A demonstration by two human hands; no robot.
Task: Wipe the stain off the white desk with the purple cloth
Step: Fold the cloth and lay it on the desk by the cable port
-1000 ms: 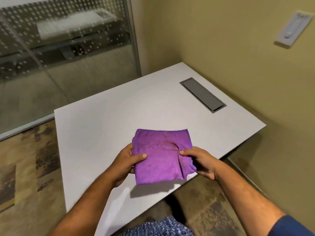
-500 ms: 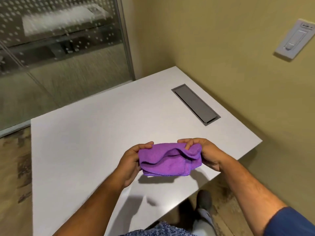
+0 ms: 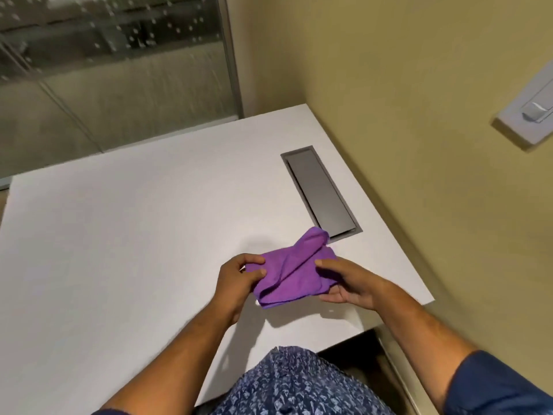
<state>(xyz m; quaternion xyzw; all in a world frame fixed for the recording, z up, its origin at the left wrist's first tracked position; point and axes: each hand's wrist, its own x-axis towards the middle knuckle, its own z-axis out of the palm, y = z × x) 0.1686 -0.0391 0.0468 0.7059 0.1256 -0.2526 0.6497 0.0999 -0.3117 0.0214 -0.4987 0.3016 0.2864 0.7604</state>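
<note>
The purple cloth [image 3: 294, 268] is bunched and folded, held just above the white desk [image 3: 134, 235] near its front right part. My left hand [image 3: 238, 280] pinches the cloth's left edge between thumb and fingers. My right hand [image 3: 348, 283] grips the cloth's right side, thumb on top and fingers under it. A fold of the cloth sticks up toward the far right. I see no clear stain on the desk; a tiny pale speck [image 3: 330, 310] lies by my right hand.
A grey recessed cable hatch [image 3: 318, 191] is set into the desk just beyond the cloth. A tan wall [image 3: 419, 115] with a white switch plate [image 3: 532, 115] runs along the right. A dotted glass partition [image 3: 113, 70] stands behind the desk.
The flat cloth has been folded and bunched between both hands. My hands and the cloth have moved farther over the desk toward the hatch, and the view has come closer to the desk.
</note>
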